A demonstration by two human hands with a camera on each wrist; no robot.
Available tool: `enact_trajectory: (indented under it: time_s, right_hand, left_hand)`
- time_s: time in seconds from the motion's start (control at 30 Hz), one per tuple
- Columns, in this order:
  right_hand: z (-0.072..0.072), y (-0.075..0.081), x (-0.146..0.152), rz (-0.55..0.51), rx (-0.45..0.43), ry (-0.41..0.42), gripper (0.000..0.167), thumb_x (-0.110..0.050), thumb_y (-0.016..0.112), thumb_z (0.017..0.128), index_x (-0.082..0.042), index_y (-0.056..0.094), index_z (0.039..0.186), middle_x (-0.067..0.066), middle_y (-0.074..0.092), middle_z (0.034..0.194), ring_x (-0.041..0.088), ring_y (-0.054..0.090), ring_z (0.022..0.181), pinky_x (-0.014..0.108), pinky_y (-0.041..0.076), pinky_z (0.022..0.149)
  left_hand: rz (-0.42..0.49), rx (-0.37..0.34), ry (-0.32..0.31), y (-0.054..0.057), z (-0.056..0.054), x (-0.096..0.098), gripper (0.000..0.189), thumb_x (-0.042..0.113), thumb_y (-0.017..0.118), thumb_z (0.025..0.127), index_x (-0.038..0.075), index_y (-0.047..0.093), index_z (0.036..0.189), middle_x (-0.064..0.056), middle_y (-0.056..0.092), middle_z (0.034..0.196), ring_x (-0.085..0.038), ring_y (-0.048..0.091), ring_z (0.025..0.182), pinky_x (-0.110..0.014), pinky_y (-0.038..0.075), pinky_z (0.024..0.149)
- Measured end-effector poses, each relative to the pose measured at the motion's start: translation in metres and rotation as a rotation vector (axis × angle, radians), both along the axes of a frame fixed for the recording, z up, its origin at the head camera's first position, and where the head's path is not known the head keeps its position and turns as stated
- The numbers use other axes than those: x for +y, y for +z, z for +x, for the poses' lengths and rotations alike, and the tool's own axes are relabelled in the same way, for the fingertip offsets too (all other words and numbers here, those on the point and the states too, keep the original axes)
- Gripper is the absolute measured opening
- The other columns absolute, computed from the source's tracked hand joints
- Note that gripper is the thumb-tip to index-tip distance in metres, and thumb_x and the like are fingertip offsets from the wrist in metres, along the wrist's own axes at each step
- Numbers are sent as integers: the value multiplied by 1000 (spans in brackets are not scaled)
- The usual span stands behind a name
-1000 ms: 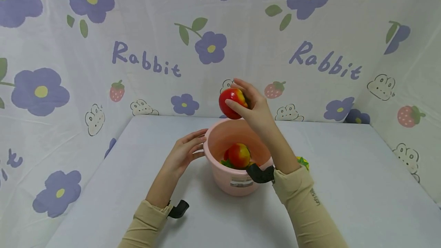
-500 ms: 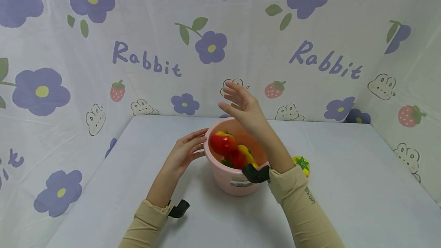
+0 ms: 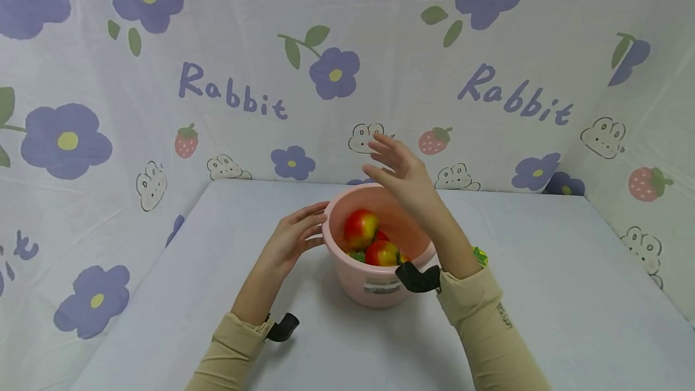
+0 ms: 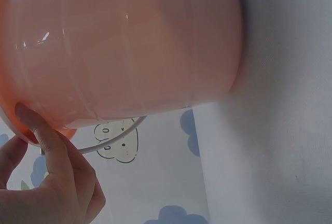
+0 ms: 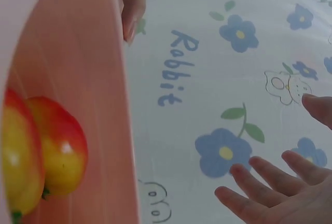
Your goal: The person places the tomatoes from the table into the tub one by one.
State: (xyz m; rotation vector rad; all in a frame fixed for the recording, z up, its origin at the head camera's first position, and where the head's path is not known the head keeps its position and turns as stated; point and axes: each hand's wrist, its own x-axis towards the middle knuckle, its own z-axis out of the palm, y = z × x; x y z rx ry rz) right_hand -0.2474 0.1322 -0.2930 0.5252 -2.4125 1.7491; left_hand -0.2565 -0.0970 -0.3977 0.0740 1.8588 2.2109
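A pink bucket (image 3: 355, 282) stands upright mid-table. Inside lie several round, glossy red-and-yellow fruits; one fruit (image 3: 361, 229) rests toward the left wall, another fruit (image 3: 382, 253) nearer the front. Two of the fruits (image 5: 61, 146) show in the right wrist view. My left hand (image 3: 290, 240) touches the bucket's rim from the left, its fingertips (image 4: 31, 117) just under the lip in the left wrist view. Raised above the bucket's right side, my right hand (image 3: 404, 183) has spread fingers and holds nothing. The bucket's far bottom is hidden.
To the right of the bucket, partly behind my right forearm, lies a yellow fruit with green leaves (image 3: 480, 256). A thin pale bucket handle (image 4: 111, 142) hangs at the bucket's side. The white table (image 3: 543, 294) meets a flower-printed cloth wall (image 3: 244, 143) behind.
My right hand has let go of a red-and-yellow fruit, which dropped into the bucket and rests among the others. That hand then shifted slightly right. The left hand stays at the rim.
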Motion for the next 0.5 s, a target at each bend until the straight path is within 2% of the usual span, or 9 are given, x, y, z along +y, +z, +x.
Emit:
enact_trajectory:
  time_s: [0.3,0.5]
  right_hand:
    - [2,-7,23,-5,-21,-58,62,-26,62,95,-26,35,151,1,43,154,21,42,142,46,42,110]
    - [4,-19,38,0,-38,-106,65,-29,63,94,-27,33,151,0,42,155,22,41,143,48,42,109]
  left_hand:
    - [13,7,-4,1,1,-1,42,18,60,96,10,56,137,-8,60,134,-20,65,106,-28,57,85]
    - [24,0,-5,2,1,0,41,17,59,96,9,56,137,-8,60,133,-20,65,106,-28,57,85]
